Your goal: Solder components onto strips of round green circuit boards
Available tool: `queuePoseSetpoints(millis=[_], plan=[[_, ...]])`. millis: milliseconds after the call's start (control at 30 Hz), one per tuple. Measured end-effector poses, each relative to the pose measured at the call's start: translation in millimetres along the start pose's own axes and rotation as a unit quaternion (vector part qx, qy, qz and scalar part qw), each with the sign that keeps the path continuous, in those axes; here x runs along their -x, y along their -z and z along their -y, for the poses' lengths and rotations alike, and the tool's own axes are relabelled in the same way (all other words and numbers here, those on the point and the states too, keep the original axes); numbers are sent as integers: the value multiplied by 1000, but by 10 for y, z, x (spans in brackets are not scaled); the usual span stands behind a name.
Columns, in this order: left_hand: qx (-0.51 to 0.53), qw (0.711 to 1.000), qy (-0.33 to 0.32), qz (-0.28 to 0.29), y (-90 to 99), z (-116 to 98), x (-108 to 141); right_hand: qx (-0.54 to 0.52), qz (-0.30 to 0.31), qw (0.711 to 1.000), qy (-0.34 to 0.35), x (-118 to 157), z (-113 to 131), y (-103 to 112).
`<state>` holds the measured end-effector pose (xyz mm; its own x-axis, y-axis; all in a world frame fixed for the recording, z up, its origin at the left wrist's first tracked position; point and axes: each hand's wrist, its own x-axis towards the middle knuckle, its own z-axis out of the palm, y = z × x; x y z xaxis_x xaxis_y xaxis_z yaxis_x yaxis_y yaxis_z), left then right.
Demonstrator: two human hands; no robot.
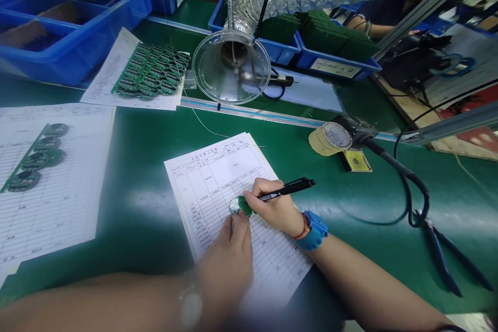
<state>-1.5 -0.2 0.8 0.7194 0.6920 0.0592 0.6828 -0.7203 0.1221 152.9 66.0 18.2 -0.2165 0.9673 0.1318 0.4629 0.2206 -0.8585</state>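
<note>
My left hand (227, 259) pinches a small round green circuit board (240, 206) between its fingertips, just above a printed paper form (218, 202) with a ruled table. My right hand (270, 207) grips a black marker pen (287, 190) over the form, its fingers beside the board's right edge. The pen's tip is hidden behind those fingers. The form lies on a green work mat (132, 218). A blue strap circles my right wrist, and a watch sits on my left.
Sheets with strips of round green boards (35, 158) lie to the left. Beyond stand blue bins (66, 26) and stacked green boards (334, 36). A foil fume duct with a clear hood (231, 67) hangs ahead. Pliers (439, 254), a tape roll (330, 137) and a co-worker's arm (373, 26) are at right.
</note>
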Motion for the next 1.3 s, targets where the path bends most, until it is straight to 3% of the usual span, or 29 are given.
queuePoseSetpoints(millis=[233, 333, 433, 533, 633, 800, 1033, 1167, 1300], plan=[[1, 1000, 1, 0, 38, 1, -16, -79, -54, 993, -72, -65, -24, 73], [-25, 999, -34, 17, 131, 38, -56, -124, -91, 984, -86, -122, -56, 98], [-54, 995, -80, -8, 270, 116, -122, -181, -136, 968, -104, -172, -103, 97], [-21, 999, -34, -31, 398, 207, -204, -217, -174, 955, -99, -207, -131, 95], [62, 997, 53, 5, 444, 279, -292, -214, -202, 953, -78, -230, -104, 152], [150, 981, 121, 1, 360, 338, -388, -170, -197, 965, -36, -161, 45, 391], [162, 979, 120, -43, 341, 329, -313, -18, -63, 997, 28, 379, -11, 663], [168, 978, 108, -60, 402, 178, -102, 75, -64, 995, 20, 719, -169, 710], [145, 983, 109, -32, 433, 16, 31, 164, -89, 982, -18, 869, -217, 656]])
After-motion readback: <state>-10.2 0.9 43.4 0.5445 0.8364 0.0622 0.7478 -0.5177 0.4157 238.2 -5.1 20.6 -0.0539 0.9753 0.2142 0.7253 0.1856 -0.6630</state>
